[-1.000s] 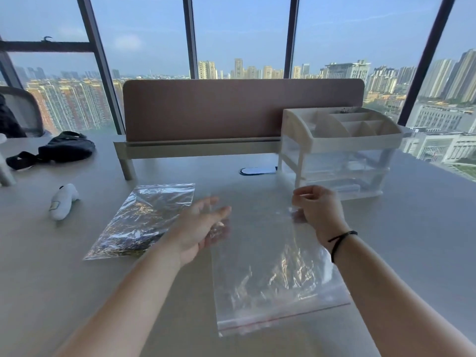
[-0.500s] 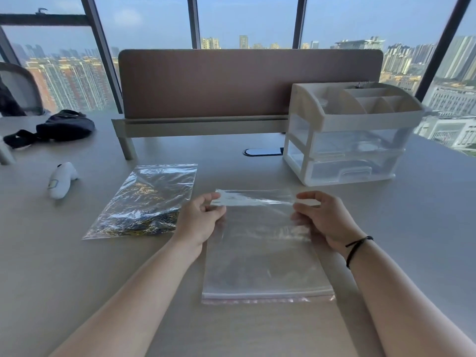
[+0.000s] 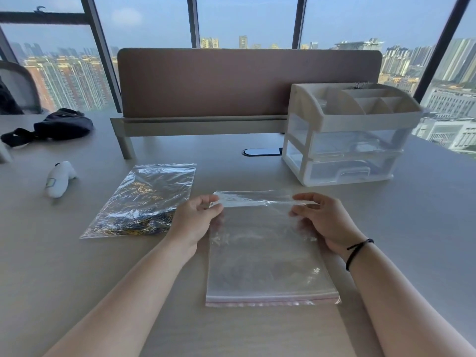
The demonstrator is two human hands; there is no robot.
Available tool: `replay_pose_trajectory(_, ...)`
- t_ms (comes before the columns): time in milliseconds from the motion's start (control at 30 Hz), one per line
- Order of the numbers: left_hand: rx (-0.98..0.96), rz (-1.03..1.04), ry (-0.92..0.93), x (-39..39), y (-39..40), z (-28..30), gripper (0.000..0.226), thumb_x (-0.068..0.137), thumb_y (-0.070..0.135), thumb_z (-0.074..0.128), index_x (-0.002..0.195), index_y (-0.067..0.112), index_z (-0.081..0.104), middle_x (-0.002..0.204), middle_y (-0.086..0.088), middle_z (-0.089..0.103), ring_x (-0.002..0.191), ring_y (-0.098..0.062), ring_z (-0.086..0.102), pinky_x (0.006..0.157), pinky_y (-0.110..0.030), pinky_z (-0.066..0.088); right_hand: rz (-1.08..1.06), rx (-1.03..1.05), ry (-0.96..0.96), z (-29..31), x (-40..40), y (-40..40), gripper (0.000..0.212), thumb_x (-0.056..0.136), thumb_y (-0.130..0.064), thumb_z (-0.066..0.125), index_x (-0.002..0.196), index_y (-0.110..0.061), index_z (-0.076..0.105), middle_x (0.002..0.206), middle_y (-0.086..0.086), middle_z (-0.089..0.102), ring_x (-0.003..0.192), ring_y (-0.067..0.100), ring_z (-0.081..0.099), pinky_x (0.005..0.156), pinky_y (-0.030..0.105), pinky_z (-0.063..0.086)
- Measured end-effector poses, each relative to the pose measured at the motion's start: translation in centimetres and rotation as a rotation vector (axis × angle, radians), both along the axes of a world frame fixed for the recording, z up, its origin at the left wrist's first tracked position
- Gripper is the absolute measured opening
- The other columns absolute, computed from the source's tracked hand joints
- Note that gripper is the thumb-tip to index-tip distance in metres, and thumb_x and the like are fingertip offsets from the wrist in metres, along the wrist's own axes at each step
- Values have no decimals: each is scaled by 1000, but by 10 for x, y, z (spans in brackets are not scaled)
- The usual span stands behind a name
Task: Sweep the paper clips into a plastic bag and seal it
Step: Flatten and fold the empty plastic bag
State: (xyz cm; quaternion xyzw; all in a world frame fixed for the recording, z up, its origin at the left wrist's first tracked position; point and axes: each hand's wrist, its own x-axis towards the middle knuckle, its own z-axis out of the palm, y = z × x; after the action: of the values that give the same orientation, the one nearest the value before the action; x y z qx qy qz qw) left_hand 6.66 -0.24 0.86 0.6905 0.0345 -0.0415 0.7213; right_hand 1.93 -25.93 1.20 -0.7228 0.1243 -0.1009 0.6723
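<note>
A: On the table, far left: white handheld device, then a bag of paper clips, lying flat.
B: Hands?
A: Left hand pinches the far-left corner of an empty plastic bag. Right hand pinches the far-right corner. Zip strip faces the person.
B: Further right?
A: Drawer organizer, well apart.

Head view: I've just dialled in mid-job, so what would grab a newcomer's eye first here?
Two hands, left and right, pinch the far edge of an empty clear bag lying flat in the middle of the desk. To its left lies a second clear bag, holding dark and gold clips. A white drawer organiser stands at the back right.
</note>
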Motion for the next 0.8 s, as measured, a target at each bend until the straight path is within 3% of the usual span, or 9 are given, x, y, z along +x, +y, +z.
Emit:
replay_pose_trajectory(167,49,-137,0,-6,8,5,25,81,-2,77,104,7,73,75,-7,72,65,-18,66,73,-33,53,52,75,-3,0,0,-2,17,86,-5,71,104,-4,71,84,17,74,52,18,62,41,24,48)
replay_pose_trajectory(333,253,-203,-93,-11,16,11,34,74,-5,83,98,18,74,63,8,71,57,-2,64,60,-12,51,190,67,-3,2,-7,-9,33,77,6,75,107,-7,71,87,14,72,75,25,57,57,20,47)
replay_pose_trajectory(500,303,-212,-101,-19,17,12,34,76,-13,77,99,12,73,67,1,69,54,-2,64,55,-12,51,216,0,1,-1,-13,-13,29,78,14,70,103,-1,72,82,13,71,71,26,61,64,30,51)
replay_pose_trajectory(667,198,-219,-11,-23,19,22,23,77,-4,79,86,17,77,80,-8,73,73,-18,66,73,-31,49,155,-15,5,3,-16,-10,22,80,13,69,96,-2,73,75,14,69,60,24,60,56,29,53)
replay_pose_trajectory(800,17,-218,73,-21,20,42,19,81,-8,73,85,10,74,67,-3,70,56,-11,64,64,-26,49,131,-3,-23,18,-19,-11,24,80,8,72,101,-2,74,88,14,73,73,18,68,73,22,59)
